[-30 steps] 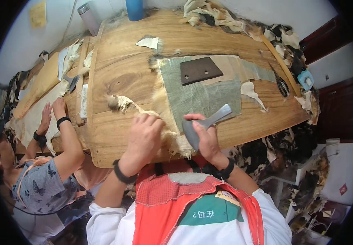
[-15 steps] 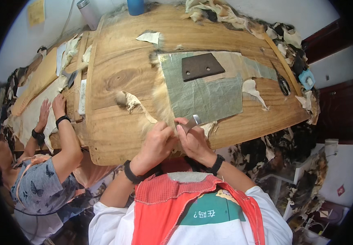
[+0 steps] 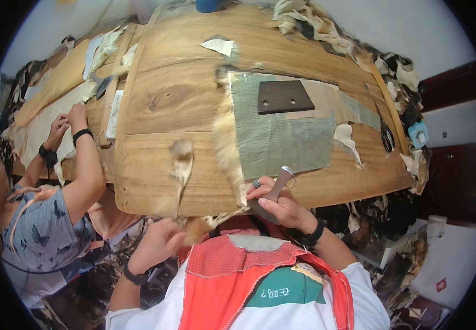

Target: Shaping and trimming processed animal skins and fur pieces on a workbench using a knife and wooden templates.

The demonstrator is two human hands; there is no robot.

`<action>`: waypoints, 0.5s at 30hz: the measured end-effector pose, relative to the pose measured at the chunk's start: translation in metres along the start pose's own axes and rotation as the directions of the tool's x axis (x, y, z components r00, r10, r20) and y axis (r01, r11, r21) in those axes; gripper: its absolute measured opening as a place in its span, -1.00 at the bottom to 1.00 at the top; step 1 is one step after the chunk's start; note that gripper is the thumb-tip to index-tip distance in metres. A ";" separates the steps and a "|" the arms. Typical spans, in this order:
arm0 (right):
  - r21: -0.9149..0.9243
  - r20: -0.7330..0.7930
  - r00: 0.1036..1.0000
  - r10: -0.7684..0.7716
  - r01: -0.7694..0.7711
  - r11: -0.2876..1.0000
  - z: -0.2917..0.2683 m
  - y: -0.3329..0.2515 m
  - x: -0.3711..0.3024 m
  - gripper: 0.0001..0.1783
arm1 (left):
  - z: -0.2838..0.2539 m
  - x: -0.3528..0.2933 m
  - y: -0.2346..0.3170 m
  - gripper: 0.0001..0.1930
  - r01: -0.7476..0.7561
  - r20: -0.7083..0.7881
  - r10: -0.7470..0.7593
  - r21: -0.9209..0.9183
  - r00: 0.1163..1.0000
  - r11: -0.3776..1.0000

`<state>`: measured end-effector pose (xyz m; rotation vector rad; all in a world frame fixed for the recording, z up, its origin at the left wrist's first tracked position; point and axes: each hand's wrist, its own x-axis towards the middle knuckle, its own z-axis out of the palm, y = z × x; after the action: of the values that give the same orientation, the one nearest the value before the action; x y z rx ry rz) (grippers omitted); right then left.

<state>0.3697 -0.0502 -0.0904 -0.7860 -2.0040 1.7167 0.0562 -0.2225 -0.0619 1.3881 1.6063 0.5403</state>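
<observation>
My right hand [image 3: 282, 206] grips a metal-handled knife [image 3: 279, 187], its shiny end up and a dark, wide part low by the fingers. At the table's near edge my left hand [image 3: 158, 245] is closed at the end of a fur scrap [image 3: 210, 221], which stretches toward my right fingers; blur hides the exact grip. A pelt with pale fur edging [image 3: 226, 135] and greenish backing [image 3: 282, 143] lies in front of my right hand. On it rests a dark plate with two holes [image 3: 285, 98]. Another fur scrap [image 3: 182, 168], blurred, lies ahead of my left hand.
Black scissors [image 3: 386, 137] and a pale hide scrap [image 3: 346, 144] lie right of the pelt. Another scrap [image 3: 220, 46] lies beyond it. Hide offcuts [image 3: 304, 25] are heaped along the far edge. At left, a co-worker's hands [image 3: 70, 124] work on a pale hide [image 3: 45, 135].
My hands have separated: the left moved down and left, with a fur scrap now stretched toward the right hand. The right moved slightly right and down with the knife. The loose scrap shifted nearer.
</observation>
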 end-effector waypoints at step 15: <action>-0.280 0.461 0.886 0.054 0.087 0.956 -0.106 -0.036 0.073 -0.74 | 0.122 0.076 0.072 -0.86 0.105 -0.740 0.004 0.101 0.673 0.989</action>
<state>0.3735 0.0740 -0.0410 -0.4623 -2.6264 1.7410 0.2020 -0.1602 -0.0896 1.2786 2.3633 1.0811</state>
